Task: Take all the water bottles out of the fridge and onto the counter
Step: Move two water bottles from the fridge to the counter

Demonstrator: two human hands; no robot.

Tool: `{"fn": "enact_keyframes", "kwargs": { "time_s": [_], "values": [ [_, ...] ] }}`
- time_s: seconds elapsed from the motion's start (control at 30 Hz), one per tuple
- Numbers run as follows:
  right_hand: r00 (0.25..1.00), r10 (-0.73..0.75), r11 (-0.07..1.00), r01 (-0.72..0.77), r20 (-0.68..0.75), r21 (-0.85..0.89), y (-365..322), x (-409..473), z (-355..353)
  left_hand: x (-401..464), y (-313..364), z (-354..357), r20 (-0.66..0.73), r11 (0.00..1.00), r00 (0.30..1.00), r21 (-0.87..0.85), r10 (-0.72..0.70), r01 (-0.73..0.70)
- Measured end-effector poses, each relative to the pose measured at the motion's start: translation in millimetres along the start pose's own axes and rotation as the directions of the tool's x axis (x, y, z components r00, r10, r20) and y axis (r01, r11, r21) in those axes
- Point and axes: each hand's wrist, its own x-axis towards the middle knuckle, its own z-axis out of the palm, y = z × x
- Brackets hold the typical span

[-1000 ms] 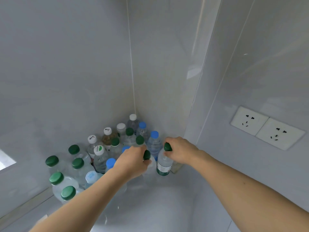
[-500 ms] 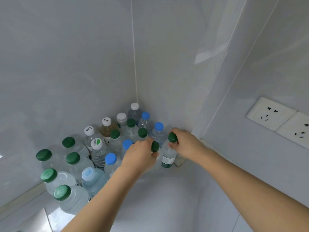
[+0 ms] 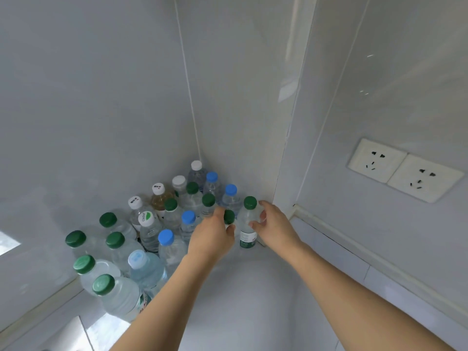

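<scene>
Many water bottles stand crowded in the corner of the white counter, with green, blue and white caps. My left hand grips a green-capped bottle just under its cap, at the right front of the group. To its right stands another green-capped bottle with a green label, upright on the counter. My right hand is beside it, fingers loosened and spread, with thumb and fingertips only touching its shoulder. Large green-capped bottles fill the near left.
Two white wall sockets sit on the right wall above a raised ledge. A tea-coloured bottle stands among the water bottles. Grey tiled walls close the corner behind the group. Bare counter lies between my forearms.
My right hand has let go of the cap it gripped and its fingers have opened beside that bottle. The left hand still holds its bottle. The view has shifted slightly.
</scene>
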Motion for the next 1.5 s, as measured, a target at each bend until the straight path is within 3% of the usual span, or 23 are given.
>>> {"fn": "enact_keyframes", "kwargs": {
  "time_s": [0.13, 0.3, 0.53, 0.87, 1.2, 1.5],
  "values": [
    [1.000, 0.019, 1.000, -0.019, 0.001, 0.003, -4, -21, -21, -5, 2, -6, 0.039, 0.998, 0.999, 0.059, 0.007, -0.010],
    [0.999, -0.027, 0.997, 0.025, -0.021, -0.076, -11, -44, -54, -11, 20, -30, -0.034, 0.987, 0.993, 0.121, 0.111, -0.106],
    [0.985, -0.121, 0.985, 0.104, -0.123, -0.139, -9, -88, -97, -37, 68, -54, -0.097, 0.942, 0.950, 0.195, 0.295, -0.273],
    [0.981, -0.087, 0.981, 0.054, -0.174, -0.185, 14, -162, -145, -78, 114, -52, -0.122, 0.867, 0.878, 0.266, 0.464, -0.421],
    [0.957, 0.039, 0.974, -0.100, -0.288, -0.203, 38, -211, -172, -84, 150, -23, -0.011, 0.814, 0.831, 0.210, 0.556, -0.542],
    [0.881, 0.205, 0.940, -0.299, -0.426, -0.166, 66, -266, -215, -91, 221, 7, 0.062, 0.713, 0.723, 0.125, 0.688, -0.690]
  ]
}}
